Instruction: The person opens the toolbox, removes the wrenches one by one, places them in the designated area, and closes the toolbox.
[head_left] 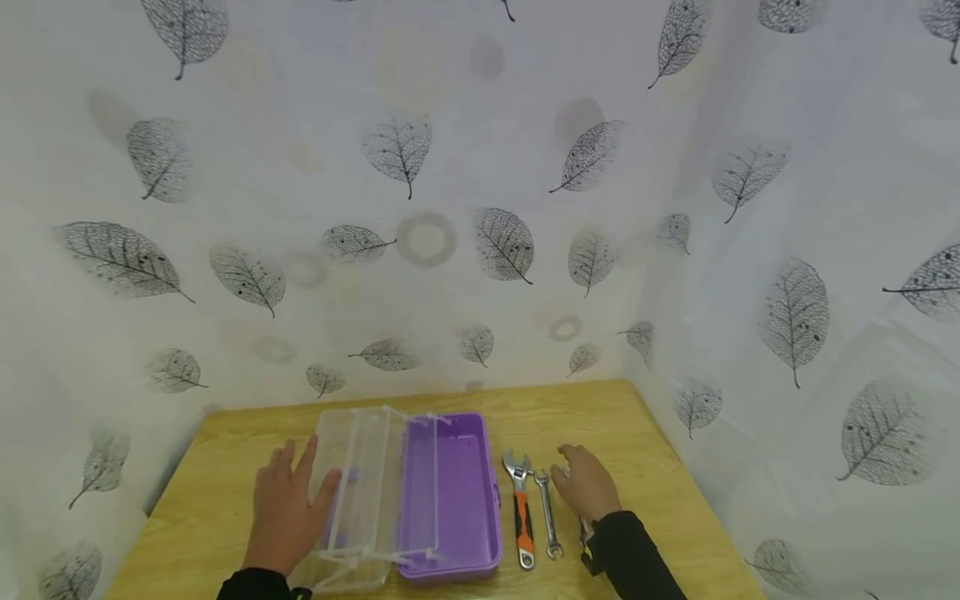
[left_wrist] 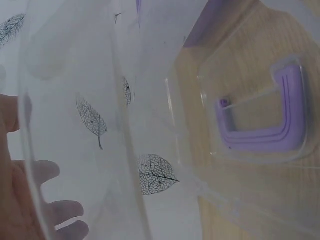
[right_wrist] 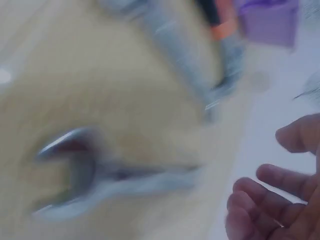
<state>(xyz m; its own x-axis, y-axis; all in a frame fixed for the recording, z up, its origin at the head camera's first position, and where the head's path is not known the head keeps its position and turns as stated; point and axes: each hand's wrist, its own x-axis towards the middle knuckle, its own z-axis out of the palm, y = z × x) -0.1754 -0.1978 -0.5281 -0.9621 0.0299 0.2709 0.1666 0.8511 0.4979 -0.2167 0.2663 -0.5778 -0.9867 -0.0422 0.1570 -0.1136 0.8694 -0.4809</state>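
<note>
A purple toolbox stands unfolded, its clear lid and trays tipped out to the left. My left hand, fingers spread, is at the lid's left edge; in the left wrist view its fingertips show by the clear plastic. My right hand is over a wrench that it mostly hides in the head view. The right wrist view shows that wrench's open end, blurred, apart from loosely bent fingers holding nothing.
Between toolbox and right hand lie an adjustable wrench with an orange and black handle and a double open-end wrench. A purple carry handle shows through the lid. Leaf-print sheeting surrounds the wooden table.
</note>
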